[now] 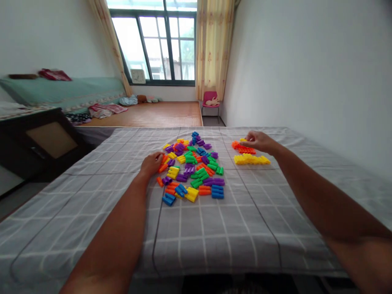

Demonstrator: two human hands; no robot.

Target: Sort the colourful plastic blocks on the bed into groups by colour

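Observation:
A heap of plastic toy blocks point(199, 174), shaped like joined tubes in orange, yellow, green, blue and purple, lies loose on the checked cloth. At its left edge my left hand point(152, 163) has its fingers curled against an orange toy block point(164, 158); the fingertips are partly hidden. To the right of the heap, my right hand point(259, 141) pinches at a small yellow toy block point(243, 140), mostly covered by the fingers. Just below that hand lies a group of orange blocks point(246, 150). Nearer to me is a row of yellow blocks point(252, 159).
The grey checked cloth point(214, 237) covers the surface under the blocks. Beyond it stand a wooden bed platform point(159, 113) and a pink chair point(210, 97). A dark cabinet point(43, 139) is at the left, a white wall point(321, 73) at the right.

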